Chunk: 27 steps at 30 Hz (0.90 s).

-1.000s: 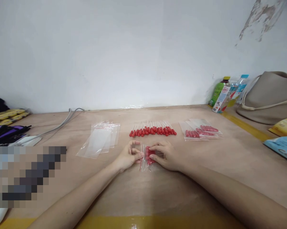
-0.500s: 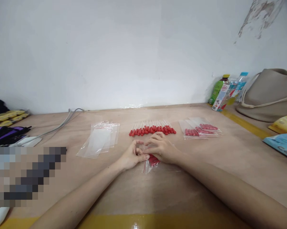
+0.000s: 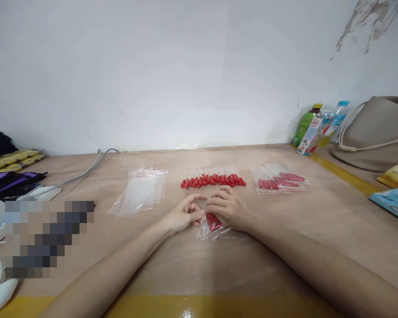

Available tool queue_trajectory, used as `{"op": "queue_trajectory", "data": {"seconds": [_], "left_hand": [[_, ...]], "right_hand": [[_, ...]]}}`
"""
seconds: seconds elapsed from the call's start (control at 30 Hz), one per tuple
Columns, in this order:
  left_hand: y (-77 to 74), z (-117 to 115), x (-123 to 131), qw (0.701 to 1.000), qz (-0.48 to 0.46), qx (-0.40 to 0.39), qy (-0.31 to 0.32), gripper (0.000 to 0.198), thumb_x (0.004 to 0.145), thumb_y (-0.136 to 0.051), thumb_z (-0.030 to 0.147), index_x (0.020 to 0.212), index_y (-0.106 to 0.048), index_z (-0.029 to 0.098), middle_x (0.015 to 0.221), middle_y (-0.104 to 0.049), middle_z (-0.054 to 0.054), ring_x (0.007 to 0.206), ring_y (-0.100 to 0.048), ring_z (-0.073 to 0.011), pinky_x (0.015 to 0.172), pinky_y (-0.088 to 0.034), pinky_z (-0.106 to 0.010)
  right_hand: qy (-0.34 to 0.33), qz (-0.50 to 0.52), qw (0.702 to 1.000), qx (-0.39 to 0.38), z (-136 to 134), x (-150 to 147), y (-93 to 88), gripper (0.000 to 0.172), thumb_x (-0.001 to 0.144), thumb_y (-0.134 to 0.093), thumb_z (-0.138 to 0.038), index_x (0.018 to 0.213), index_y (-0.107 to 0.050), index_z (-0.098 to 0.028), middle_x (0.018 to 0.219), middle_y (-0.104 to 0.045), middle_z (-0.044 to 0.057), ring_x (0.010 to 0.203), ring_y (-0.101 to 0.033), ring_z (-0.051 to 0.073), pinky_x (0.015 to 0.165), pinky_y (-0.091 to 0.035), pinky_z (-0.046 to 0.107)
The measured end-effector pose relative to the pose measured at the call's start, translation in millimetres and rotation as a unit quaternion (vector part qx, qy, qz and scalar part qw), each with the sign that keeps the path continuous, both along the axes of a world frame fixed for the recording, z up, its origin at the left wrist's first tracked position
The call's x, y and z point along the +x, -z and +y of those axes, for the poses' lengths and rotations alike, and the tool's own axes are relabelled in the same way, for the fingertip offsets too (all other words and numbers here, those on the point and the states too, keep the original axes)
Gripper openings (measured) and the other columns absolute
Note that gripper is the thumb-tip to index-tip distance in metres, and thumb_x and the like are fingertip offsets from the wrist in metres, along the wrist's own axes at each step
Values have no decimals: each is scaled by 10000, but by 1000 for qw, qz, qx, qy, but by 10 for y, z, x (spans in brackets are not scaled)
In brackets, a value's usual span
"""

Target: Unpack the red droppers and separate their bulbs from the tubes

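A clear zip bag [image 3: 205,232] with red-headed sticks [image 3: 214,222] in it lies on the table between my hands. My left hand [image 3: 185,215] pinches the bag's left edge between thumb and fingers, its index finger stretched out above. Over the bag's right part curls my right hand [image 3: 230,208], its fingers bent and its palm hiding much of the bag. Just beyond my hands is a row of loose white sticks with red heads [image 3: 215,179]. Flat, unfilled zip bags [image 3: 139,192] are fanned out to the left. Filled bags [image 3: 280,180] overlap at the right.
Bottles [image 3: 313,132] and a grey-brown bag [image 3: 374,132] stand at the back right, with a blue packet [image 3: 392,202] nearer. Cables [image 3: 86,170], a purple-black pouch [image 3: 15,183] and yellow packets [image 3: 15,160] lie at the left. A wall [image 3: 172,88] bounds the table behind.
My right hand has shifted slightly right, and the gap between my hands has widened a little. More of the bag's lower edge shows. The view has turned slightly left.
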<state>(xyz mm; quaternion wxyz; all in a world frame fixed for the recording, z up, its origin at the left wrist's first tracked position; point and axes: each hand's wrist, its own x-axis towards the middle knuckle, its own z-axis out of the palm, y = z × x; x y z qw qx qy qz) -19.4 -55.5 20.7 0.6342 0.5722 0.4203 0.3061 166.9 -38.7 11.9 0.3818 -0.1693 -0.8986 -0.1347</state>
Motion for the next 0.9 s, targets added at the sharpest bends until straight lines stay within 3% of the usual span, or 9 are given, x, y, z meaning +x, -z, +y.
{"op": "queue_trajectory", "data": {"seconds": [0.1,0.27,0.4,0.53,0.63,0.73,0.8,0.9], "left_hand": [[18,-13,16,1000,-6,13,-17,563,640,-693,348,1085,-394,175,605,-504,68,571,-484,-74,579,-418,-222],[79,-53,104,989,21,134,-65,386,698,-627,298,949,-359,181,528,-446,98,485,-404,-54,506,-321,-173],[142,-42,136,978,45,182,-88,281,729,-564,229,898,-344,185,522,-421,102,462,-384,-53,476,-291,-167],[193,3,92,965,65,213,-138,197,742,-520,200,850,-355,189,541,-431,91,471,-416,-65,473,-312,-172],[212,11,47,951,108,264,-116,58,776,-478,205,788,-430,175,606,-488,48,543,-468,-84,521,-360,-191],[207,-9,14,927,164,321,-100,145,816,-430,213,793,-564,161,721,-579,-10,670,-531,-123,627,-407,-232],[192,-23,-6,913,192,346,-102,223,833,-412,210,904,-621,180,826,-618,-35,769,-554,-153,711,-415,-267],[167,-30,-39,896,232,369,-89,277,839,-409,211,1005,-631,215,866,-611,-47,797,-547,-168,739,-410,-289]], "right_hand": [[-1,-2,1000,0,3,5,9,181,826,-426,-96,797,-575,-196,827,-656,-27,797,-483,130,813,-292,340],[10,-47,998,-30,18,0,13,183,817,-392,-94,804,-553,-180,851,-633,12,809,-465,145,808,-284,346],[15,-53,997,-49,5,0,-12,160,815,-391,-110,780,-536,-169,809,-613,28,784,-461,151,792,-294,345],[3,-24,996,-81,-15,13,-16,164,816,-393,-93,820,-535,-174,874,-608,32,792,-482,141,806,-300,341],[2,21,993,-115,-14,30,13,141,843,-406,-129,865,-532,-190,1021,-574,51,912,-493,150,830,-311,338],[24,73,981,-176,-18,67,45,145,850,-441,-184,979,-507,-193,1109,-520,79,1025,-462,165,851,-333,334],[49,91,972,-212,-40,109,55,204,833,-478,-215,1035,-487,-186,1054,-530,80,1003,-472,170,841,-356,332],[89,83,963,-241,-104,187,54,223,781,-558,-302,971,-532,-189,944,-540,62,906,-502,179,801,-384,335]]}}
